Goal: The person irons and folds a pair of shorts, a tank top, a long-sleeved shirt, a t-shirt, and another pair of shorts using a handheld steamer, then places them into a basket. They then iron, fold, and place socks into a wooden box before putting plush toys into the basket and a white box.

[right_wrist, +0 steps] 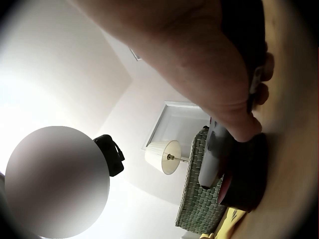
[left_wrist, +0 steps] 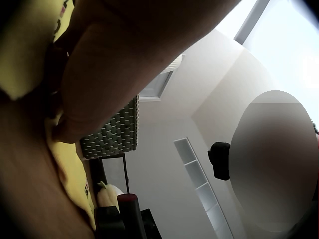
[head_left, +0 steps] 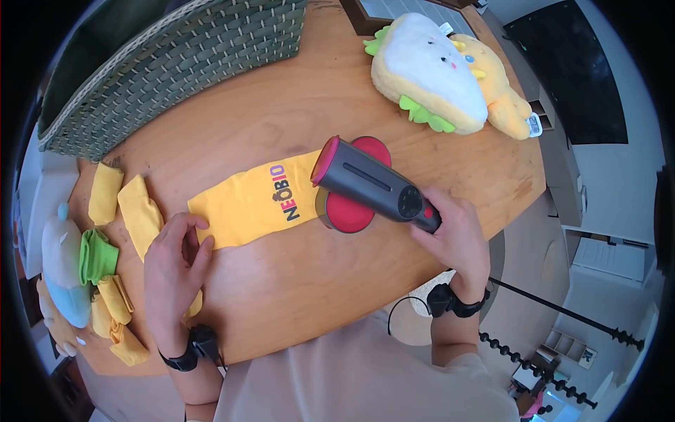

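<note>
A yellow sock [head_left: 246,204] printed NEOBIO lies flat on the wooden table. At its left end my left hand [head_left: 176,257] pinches the edge, thumb and forefinger bent close together. My right hand [head_left: 460,232] grips the handle of a dark grey handheld appliance [head_left: 373,179] with a small round display and a red end. The appliance's wide head, with red rounded parts [head_left: 349,213], overlaps the sock's right end. In the right wrist view the grey body [right_wrist: 215,152] shows beyond my thumb, low over the table.
Rolled yellow socks [head_left: 116,299], a folded green cloth [head_left: 98,257] and a white-and-blue plush [head_left: 63,260] sit at the left. Behind stands a green woven basket [head_left: 204,67]. A sandwich-shaped plush [head_left: 425,74] and a yellow plush [head_left: 499,91] lie at the back right, near the table's edge.
</note>
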`<action>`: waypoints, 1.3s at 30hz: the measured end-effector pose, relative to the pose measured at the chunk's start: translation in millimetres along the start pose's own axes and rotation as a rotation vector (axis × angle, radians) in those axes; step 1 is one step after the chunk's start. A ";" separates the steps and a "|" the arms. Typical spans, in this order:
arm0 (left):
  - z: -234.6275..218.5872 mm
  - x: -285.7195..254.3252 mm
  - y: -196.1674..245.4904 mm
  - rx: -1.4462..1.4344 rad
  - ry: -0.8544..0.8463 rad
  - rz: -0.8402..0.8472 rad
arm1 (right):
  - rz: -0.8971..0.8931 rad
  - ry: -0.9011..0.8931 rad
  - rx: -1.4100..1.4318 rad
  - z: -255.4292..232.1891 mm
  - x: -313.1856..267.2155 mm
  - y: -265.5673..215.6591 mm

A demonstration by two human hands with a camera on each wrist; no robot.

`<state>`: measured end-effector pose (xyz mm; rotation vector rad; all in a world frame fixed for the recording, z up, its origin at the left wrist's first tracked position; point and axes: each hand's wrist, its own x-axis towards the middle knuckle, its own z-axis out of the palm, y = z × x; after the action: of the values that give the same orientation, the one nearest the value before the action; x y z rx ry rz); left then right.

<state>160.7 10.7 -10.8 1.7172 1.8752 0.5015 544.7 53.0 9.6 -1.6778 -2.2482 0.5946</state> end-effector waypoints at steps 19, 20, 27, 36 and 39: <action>-4.6 -2.0 0.9 -0.009 -0.007 0.028 | 0.028 -0.063 0.010 8.5 11.0 -24.0; -5.1 -1.9 -2.4 -0.016 -0.003 0.041 | 0.077 -0.083 -0.011 7.8 11.0 -26.1; -5.5 -1.6 -8.5 -0.001 -0.016 0.052 | 0.030 -0.051 0.025 15.0 15.5 -33.2; -4.2 -2.0 -13.4 -0.022 0.036 0.066 | -0.042 -0.058 0.042 22.4 21.8 -48.9; -4.4 -3.1 -15.5 -0.060 0.015 0.040 | -0.078 -0.056 0.074 30.6 25.8 -58.9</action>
<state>145.9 6.2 -16.3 1.7191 1.8211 0.5812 473.7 58.4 10.2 -1.5500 -2.2887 0.7049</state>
